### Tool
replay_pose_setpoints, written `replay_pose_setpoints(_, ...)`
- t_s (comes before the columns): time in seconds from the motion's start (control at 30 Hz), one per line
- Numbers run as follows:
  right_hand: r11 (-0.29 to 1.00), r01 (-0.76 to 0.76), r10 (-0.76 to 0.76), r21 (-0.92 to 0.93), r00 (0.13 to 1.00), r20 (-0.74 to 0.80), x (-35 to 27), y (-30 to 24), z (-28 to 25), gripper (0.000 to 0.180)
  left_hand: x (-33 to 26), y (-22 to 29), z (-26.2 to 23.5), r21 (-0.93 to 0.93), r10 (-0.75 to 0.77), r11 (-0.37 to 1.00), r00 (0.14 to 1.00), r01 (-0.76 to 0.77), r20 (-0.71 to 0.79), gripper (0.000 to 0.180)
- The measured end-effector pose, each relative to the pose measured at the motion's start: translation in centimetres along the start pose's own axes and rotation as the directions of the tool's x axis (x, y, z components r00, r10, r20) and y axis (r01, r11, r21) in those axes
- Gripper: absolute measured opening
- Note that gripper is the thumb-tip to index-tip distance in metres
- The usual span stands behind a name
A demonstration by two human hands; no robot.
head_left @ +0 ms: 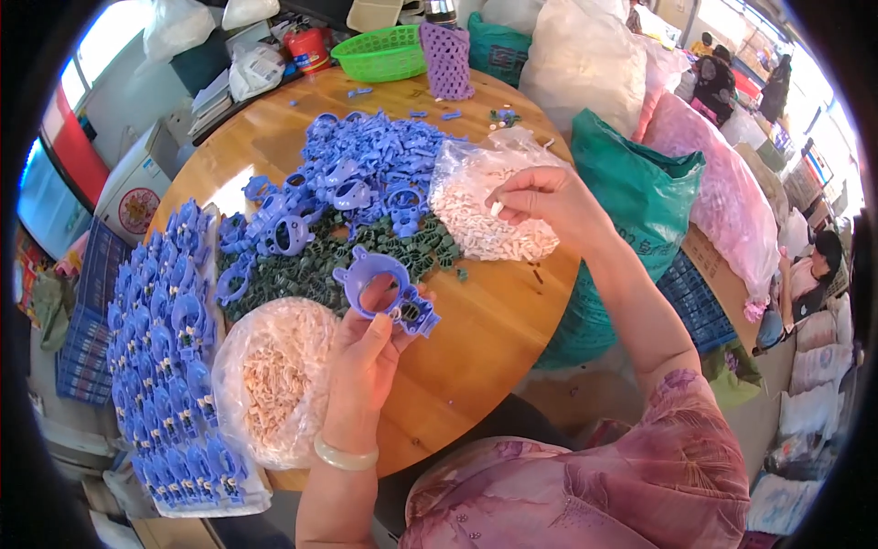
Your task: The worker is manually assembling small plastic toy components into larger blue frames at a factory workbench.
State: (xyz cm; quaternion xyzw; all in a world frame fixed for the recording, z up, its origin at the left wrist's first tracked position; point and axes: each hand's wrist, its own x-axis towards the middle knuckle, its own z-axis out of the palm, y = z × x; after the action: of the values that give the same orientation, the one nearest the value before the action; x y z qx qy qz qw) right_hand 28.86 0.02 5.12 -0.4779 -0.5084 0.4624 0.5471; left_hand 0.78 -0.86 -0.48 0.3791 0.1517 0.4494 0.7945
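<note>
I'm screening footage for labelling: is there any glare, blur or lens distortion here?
Head view: glare whitens a patch of the table, toward its left; the upper-left window looks washed out; the fisheye lens bends straight edges near the black rim; the left hand, blue part and right hand look fairly sharp.

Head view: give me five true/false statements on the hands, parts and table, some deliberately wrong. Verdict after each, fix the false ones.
1. The left hand holds a blue part with a ring shape. True.
2. The right hand is empty. False: it pinches a small pale piece.
3. The green basket stands beside the purple woven holder. True.
4. The dark green pieces are sealed in a bag. False: they lie in a loose heap on the wooden table.
5. The pale bangle is on the left wrist. True.
</note>
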Motion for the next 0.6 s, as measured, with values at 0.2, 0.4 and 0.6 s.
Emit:
replay_pose_setpoints(0.2, 0.981, 0.183, -0.178, -0.067, 0.981, 0.072, -2.7, 0.9, 5.8, 0.006, 0.1, 0.1, 0.6, 0.001, 0.079, 0.997, 0.996, -0.079, -0.044, 0.048)
replay_pose_setpoints(0.4, 0.883, 0.454, -0.450, -0.118, 0.891, 0.061, -3.6, 1.7, 9.6, 0.007, 0.0, -0.4, 0.7, 0.070, 0.192, 0.980, 0.978, -0.186, -0.084, 0.053)
replay_pose_setpoints(0.6, 0.779, 0.557, -0.560, -0.288, 0.825, 0.081, -3.5, 2.2, 11.1, 0.011, -0.3, -0.3, 1.3, 0.166, 0.229, 0.963, 0.969, -0.212, -0.092, 0.056)
